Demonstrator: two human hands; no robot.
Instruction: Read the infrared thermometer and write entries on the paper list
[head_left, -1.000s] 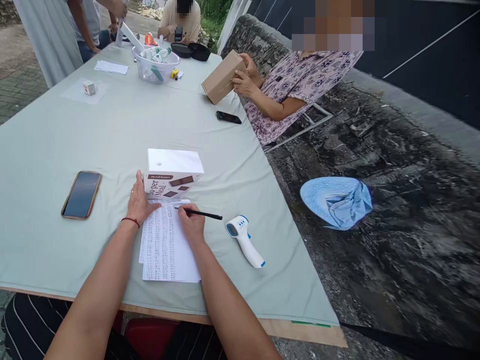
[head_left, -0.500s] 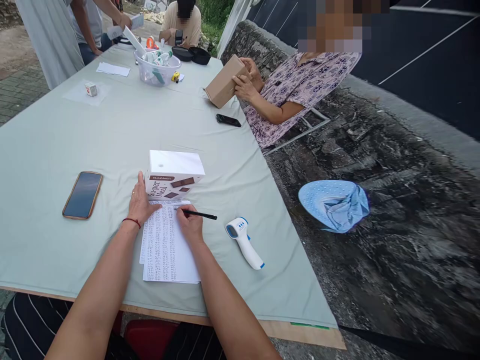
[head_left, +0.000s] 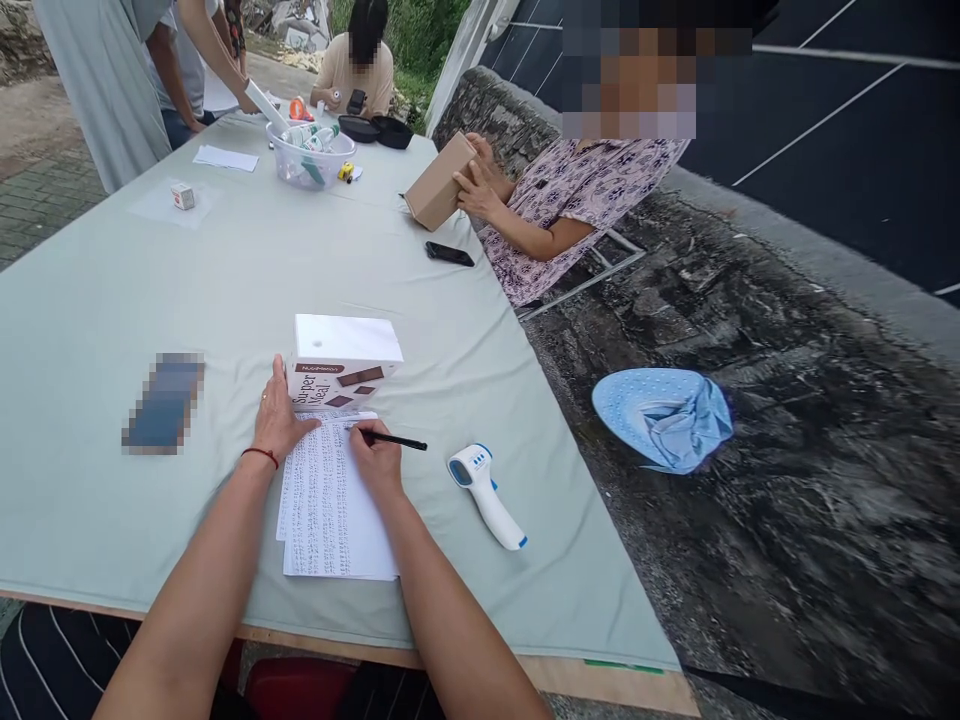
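At the lower centre of the frame, little has changed over the last half second: the right hand (head_left: 379, 455) still pinches the pen (head_left: 397, 439), its writing end at the top right part of the papers (head_left: 330, 510), so the writing seems to have hardly moved on. The left hand (head_left: 279, 420) stays spread, fingers along the left side of the white box (head_left: 347, 340), thumb over the edge of the papers. All of this sits slightly lower in the frame than before, a shift of the view. At the upper left, another person's hand (head_left: 246, 100) has dropped towards the surface (head_left: 187, 300), which appears to have no bearing on the writing. As for containers, the white box stands just beyond the papers with its top closed, contents hidden. At upper centre the basket (head_left: 292, 168) holds bottles (head_left: 321, 140) with green labels. Right of it, a co-worker in a floral top holds a brown box (head_left: 440, 182) tilted; what is inside cannot be seen. The small box (head_left: 182, 196) at upper left looks closed.
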